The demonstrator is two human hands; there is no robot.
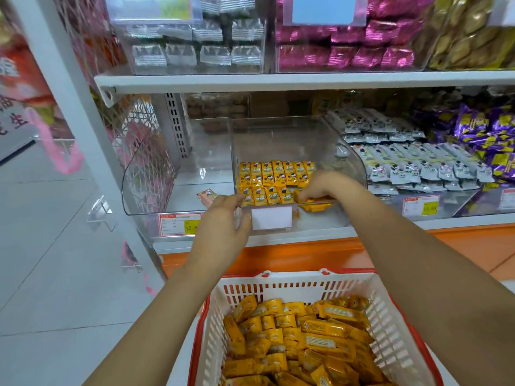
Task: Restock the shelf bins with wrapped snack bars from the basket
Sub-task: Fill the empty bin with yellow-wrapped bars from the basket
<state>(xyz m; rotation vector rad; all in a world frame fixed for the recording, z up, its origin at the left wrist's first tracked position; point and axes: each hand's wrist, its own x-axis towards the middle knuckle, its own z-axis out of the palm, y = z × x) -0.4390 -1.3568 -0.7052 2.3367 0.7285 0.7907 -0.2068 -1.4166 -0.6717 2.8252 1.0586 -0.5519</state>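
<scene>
While the shelf (pixel 468 220) waits half stocked, filling looks midway: the basket (pixel 278 288) below is heaped with yellow bars (pixel 320 341), and the clear bin (pixel 278 140) holds two neat rows at its front. The left grip (pixel 223 218) clasps the bin's front corner; the right grip (pixel 326 185) curls round several bars inside. Next, lay them flat beside the rows.

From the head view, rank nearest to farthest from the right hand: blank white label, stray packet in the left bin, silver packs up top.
1. Blank white label, on the clear bin front, left of the right hand gripping yellow bars.
2. Stray packet, left bin floor.
3. Silver packs, upper shelf.
</scene>
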